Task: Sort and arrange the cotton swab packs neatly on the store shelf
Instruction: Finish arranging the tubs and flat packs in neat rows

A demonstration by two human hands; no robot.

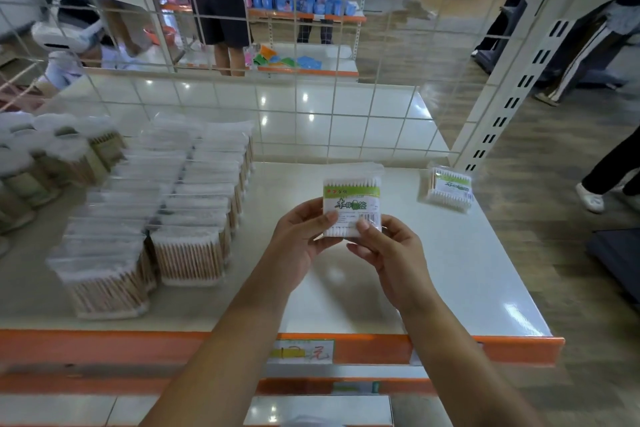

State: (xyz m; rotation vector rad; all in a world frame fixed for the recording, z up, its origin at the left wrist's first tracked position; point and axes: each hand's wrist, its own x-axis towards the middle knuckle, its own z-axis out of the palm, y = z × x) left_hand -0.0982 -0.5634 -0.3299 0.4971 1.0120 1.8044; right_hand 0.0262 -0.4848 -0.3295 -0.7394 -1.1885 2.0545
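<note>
We are holding one pack [352, 206] upright above the shelf [450, 270], label facing us. Our left hand [299, 236] is pinching its lower left edge, and our right hand [391, 253] is pinching the lower right corner. To place it well, we are probably best carrying it left to the rows [180, 211], keeping it upright and squaring it with the nearest row. A stray pack [449, 188] is lying flat near the shelf's far right edge, still waiting. The rows are blurring, so their count is hard to tell; the stacks at far left are running out of view.
</note>
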